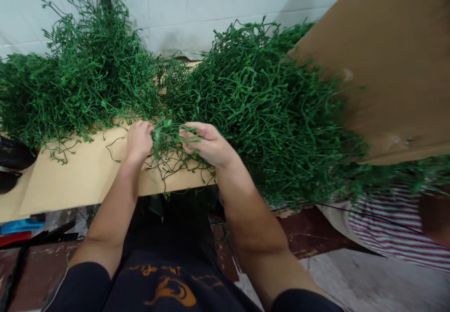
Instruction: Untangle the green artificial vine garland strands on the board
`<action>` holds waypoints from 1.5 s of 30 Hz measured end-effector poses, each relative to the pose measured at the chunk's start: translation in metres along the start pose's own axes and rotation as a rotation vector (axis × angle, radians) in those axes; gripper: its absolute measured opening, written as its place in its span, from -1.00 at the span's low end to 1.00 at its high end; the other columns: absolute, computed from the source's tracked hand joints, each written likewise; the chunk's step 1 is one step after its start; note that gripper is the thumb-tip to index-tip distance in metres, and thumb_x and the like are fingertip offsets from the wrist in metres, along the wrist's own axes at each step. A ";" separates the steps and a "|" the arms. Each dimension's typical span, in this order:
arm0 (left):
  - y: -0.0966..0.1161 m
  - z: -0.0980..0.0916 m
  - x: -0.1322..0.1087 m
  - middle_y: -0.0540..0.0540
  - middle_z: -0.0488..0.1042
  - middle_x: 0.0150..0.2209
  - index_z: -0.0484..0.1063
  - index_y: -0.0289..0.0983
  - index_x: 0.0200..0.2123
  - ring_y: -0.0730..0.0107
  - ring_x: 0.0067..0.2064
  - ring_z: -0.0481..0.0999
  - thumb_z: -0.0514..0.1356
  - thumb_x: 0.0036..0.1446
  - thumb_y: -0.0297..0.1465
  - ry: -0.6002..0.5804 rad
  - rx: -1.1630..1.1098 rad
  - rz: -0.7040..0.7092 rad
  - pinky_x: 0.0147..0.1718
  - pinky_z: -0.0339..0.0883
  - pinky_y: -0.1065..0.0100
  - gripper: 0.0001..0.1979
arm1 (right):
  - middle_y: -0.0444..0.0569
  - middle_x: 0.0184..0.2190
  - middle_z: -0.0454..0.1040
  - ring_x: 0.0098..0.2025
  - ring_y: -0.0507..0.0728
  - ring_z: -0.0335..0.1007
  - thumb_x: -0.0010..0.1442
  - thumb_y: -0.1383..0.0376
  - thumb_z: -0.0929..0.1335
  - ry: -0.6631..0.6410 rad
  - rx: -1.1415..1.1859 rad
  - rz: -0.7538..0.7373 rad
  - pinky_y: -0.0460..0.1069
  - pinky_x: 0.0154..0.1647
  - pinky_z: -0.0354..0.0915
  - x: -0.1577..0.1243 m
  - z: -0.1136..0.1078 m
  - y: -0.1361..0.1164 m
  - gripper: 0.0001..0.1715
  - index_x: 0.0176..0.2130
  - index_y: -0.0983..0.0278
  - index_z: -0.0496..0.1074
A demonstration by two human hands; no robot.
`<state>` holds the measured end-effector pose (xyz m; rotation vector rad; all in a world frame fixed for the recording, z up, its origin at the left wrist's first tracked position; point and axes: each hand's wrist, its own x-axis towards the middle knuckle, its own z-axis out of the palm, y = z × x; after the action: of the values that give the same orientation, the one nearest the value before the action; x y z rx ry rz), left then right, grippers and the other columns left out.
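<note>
A small bunch of thin green artificial plant stems (pixel 166 136) spans the gap between my two hands, above the front part of a cardboard sheet (pixel 77 173). My right hand (pixel 207 144) is closed around the bunch, and stem tips poke out past its fingers. My left hand (pixel 139 138) has its fingers curled in and pinches the bunch's left end; the fingertips are partly hidden. Loose stems lie on the cardboard below the hands. Beyond them is a large tangled heap of green stems (pixel 267 96) on the right, and another heap (pixel 84 77) on the left.
A large cardboard panel (pixel 397 68) leans over the right heap. A person in a striped top (pixel 390 223) is at the lower right. Black objects (pixel 16 155) sit at the left edge, above a blue item (pixel 23 226) and a red item (pixel 14 238). Behind stands a white tiled wall (pixel 211 2).
</note>
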<state>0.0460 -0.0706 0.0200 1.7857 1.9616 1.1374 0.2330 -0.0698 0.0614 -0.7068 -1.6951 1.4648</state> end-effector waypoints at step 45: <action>0.039 -0.009 -0.011 0.10 0.13 -0.65 0.18 -0.26 -0.58 0.63 -0.65 0.06 0.15 0.13 -0.26 -0.364 -0.836 -0.193 -0.64 -0.02 0.48 -0.68 | -0.19 -0.66 0.00 -0.56 -0.04 -0.07 0.16 -0.13 0.18 0.304 -0.395 -0.066 -0.07 -0.48 -0.03 0.014 -0.011 0.007 -0.40 -0.63 0.26 0.13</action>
<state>0.0711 -0.0870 0.0496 1.2077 1.1517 1.2039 0.2336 -0.0513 0.0574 -1.0161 -1.7601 0.9264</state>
